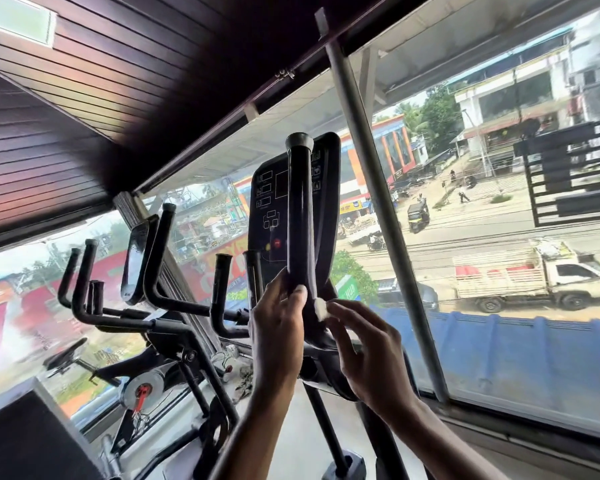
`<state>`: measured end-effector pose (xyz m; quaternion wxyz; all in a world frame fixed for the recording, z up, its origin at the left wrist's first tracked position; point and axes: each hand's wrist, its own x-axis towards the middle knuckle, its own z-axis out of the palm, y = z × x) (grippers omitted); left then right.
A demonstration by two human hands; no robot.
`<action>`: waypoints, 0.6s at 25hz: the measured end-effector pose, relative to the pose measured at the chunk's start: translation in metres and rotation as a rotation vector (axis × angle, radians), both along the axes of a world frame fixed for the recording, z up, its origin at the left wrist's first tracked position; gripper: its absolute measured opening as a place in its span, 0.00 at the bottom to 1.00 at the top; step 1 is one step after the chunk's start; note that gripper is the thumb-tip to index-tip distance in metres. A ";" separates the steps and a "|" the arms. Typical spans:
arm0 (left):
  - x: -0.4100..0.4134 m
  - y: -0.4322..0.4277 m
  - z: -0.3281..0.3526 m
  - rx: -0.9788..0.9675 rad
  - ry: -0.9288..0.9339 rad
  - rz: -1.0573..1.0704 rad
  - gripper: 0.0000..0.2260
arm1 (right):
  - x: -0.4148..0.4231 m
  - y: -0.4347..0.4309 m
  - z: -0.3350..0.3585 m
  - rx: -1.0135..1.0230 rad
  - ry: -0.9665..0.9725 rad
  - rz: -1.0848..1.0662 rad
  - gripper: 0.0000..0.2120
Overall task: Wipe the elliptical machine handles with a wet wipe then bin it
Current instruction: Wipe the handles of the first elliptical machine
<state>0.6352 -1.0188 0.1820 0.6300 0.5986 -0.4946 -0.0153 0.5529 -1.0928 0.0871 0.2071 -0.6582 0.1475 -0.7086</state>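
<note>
Gripping low on the upright handle (300, 216), the left hand (278, 327) has its fingers curled round the back of the black tube and its thumb laid on the front, as I read it from the head view. The right hand (371, 355) comes in from the other side and pinches the wet wipe (321, 309) at its fingertips. The wipe is a small white wad, bunched up and touching the right edge of the handle just beside the left thumb. Both hands meet near the lower end of the straight part of the handle, and the grey end cap (299, 141) at its top stands well above them. Behind the handle I can see the dark console (271, 209) of the elliptical. A second machine (153, 271) with black bars stands to the left. Beyond it all is a window (499, 341), with a street and a white truck (534, 275) outside.
</note>
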 end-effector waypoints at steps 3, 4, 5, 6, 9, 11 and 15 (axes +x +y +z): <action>-0.001 0.002 -0.016 0.017 -0.006 0.043 0.13 | -0.001 0.011 -0.018 0.018 0.008 -0.057 0.08; -0.001 0.002 -0.021 0.012 -0.007 0.048 0.14 | 0.000 0.010 -0.022 0.012 0.013 -0.083 0.08; -0.002 0.001 -0.026 0.012 -0.004 0.058 0.15 | 0.001 0.007 -0.026 0.016 0.024 -0.102 0.08; -0.002 0.001 -0.031 0.021 0.006 0.065 0.15 | 0.002 0.004 -0.030 0.038 0.034 -0.117 0.09; -0.005 0.000 -0.044 0.033 0.066 0.067 0.16 | 0.006 -0.003 -0.042 0.078 0.039 -0.148 0.10; -0.006 -0.002 -0.052 0.042 0.090 0.079 0.18 | 0.010 -0.007 -0.053 0.061 0.052 -0.185 0.09; -0.007 -0.008 -0.070 0.048 0.162 0.079 0.18 | 0.016 -0.040 -0.088 0.188 0.072 -0.214 0.10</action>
